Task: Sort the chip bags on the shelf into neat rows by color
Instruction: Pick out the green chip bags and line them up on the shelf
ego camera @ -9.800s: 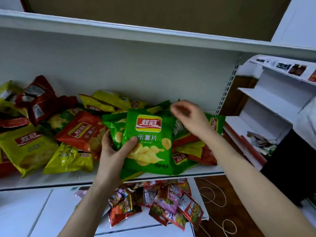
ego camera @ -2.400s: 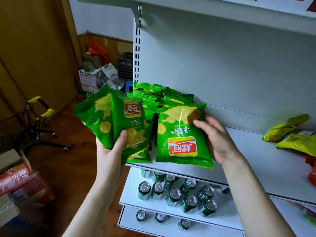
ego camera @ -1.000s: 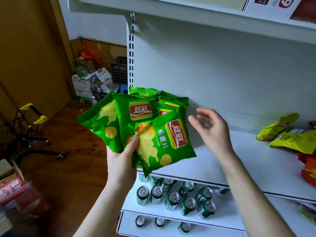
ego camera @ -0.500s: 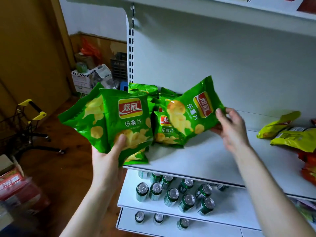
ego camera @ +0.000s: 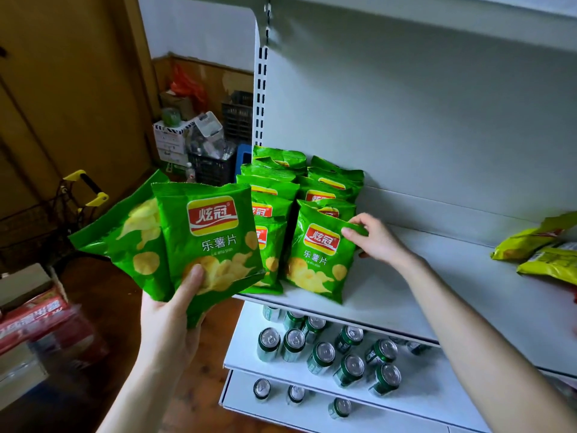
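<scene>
Two rows of green chip bags [ego camera: 274, 182] stand at the left end of the white shelf [ego camera: 437, 295]. My right hand [ego camera: 373, 239] pinches the top right corner of the front green bag [ego camera: 318, 257] in the right row, which stands upright on the shelf. My left hand [ego camera: 175, 314] grips two more green bags [ego camera: 199, 242], fanned out, in front of the shelf's left edge. Yellow chip bags [ego camera: 543, 248] lie at the shelf's far right.
Green drink cans [ego camera: 327, 351] stand on the lower shelves. Left of the shelving are stacked boxes and crates [ego camera: 199, 135], a basket with yellow handles [ego camera: 84, 189] and red-wrapped packs [ego camera: 40, 317] on the wooden floor. A red bag's edge [ego camera: 574, 295] shows at far right.
My right hand has brought the green bag down from mid-air and stood it upright at the front of the right row. My left hand keeps its two bags.
</scene>
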Motion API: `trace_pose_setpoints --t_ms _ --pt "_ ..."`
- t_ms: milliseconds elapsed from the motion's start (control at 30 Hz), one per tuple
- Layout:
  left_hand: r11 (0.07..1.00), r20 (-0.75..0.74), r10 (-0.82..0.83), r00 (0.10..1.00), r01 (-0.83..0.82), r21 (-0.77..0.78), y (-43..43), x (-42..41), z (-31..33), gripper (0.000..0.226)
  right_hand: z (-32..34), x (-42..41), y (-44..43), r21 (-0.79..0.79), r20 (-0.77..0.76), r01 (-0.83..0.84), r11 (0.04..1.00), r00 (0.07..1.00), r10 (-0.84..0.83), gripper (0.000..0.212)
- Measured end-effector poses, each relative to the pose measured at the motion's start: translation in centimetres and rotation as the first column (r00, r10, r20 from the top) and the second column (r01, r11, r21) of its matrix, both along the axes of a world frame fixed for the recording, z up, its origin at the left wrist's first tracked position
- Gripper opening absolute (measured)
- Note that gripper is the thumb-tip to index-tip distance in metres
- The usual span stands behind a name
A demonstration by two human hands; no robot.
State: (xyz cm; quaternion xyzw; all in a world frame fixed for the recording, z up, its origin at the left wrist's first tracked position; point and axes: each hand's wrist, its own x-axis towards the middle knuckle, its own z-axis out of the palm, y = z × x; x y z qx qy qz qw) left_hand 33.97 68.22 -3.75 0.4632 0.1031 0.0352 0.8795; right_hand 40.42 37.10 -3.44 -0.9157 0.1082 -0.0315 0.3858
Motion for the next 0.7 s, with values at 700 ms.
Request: trace_pose_setpoints --t_ms 700 --pt "0.994 -0.009 -0.099 0.995 0.099 -0.034 -1.1 0.2 0.1 0.026 -6.0 -2.7 4.6 -0.681 0.318 0.010 0.732 0.905 0.284 0.061"
